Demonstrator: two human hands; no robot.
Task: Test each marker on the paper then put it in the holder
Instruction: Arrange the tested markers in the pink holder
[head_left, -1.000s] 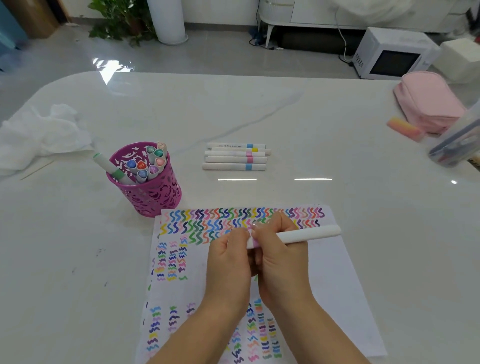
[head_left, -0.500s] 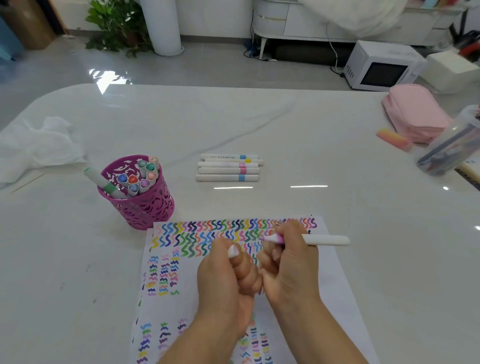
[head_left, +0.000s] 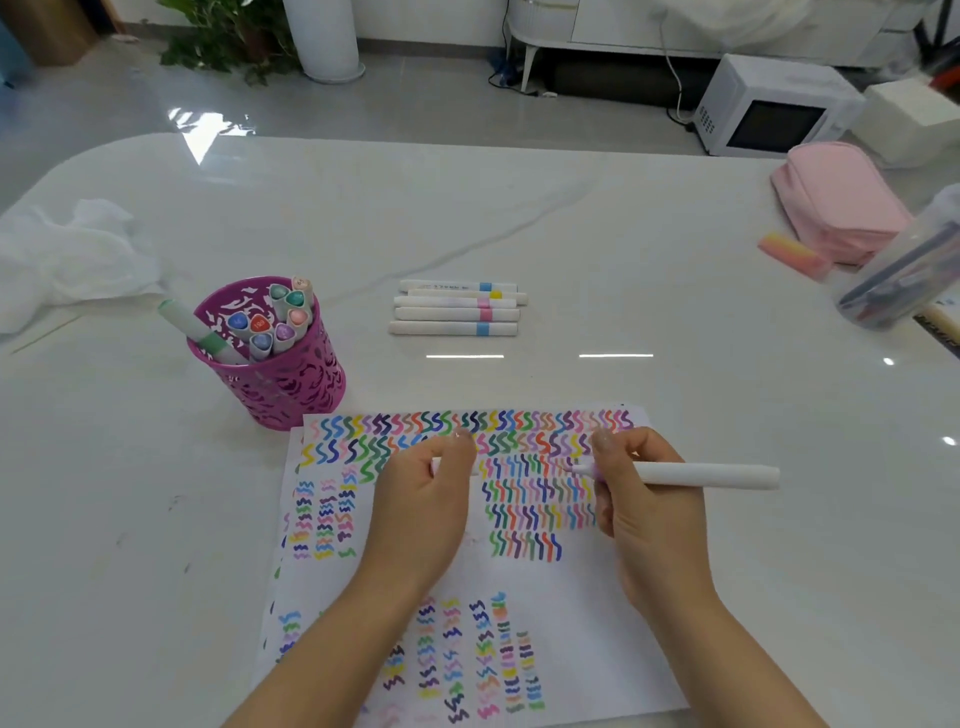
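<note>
magenta cut-out holder (head_left: 291, 384), white paper (head_left: 587, 587) with multicoloured squiggles, pink pouch (head_left: 836, 202)

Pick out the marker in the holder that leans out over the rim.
The green-and-white marker at the left of the holder: it tilts far out over the rim, while the other markers stand bunched inside, caps up.

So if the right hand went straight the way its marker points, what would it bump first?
Probably the left hand, gripping the cap. The marker in the right hand points left at it, over paper only; their heights are hard to judge.
</note>
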